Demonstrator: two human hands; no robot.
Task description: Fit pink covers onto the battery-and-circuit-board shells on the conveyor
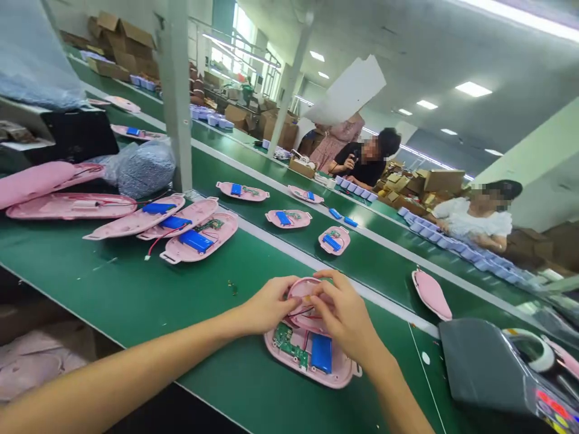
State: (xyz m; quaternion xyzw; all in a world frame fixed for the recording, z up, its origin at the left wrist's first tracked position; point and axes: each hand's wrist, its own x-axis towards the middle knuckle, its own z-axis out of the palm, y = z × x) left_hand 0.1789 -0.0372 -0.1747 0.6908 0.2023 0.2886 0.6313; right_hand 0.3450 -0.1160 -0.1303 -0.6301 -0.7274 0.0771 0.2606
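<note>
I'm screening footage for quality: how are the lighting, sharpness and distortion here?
In the head view, the windows and ceiling light glare white; the green workbench slopes down rightward, so the frame looks tilted; the purple containers smear toward the right edge, while the nearest blue battery pack is fairly clear.

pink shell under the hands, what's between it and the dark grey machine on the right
Head view: beside the pink shell, the right forearm comes first, then green tabletop with a thin pale line and a small white disc, then the machine.
</note>
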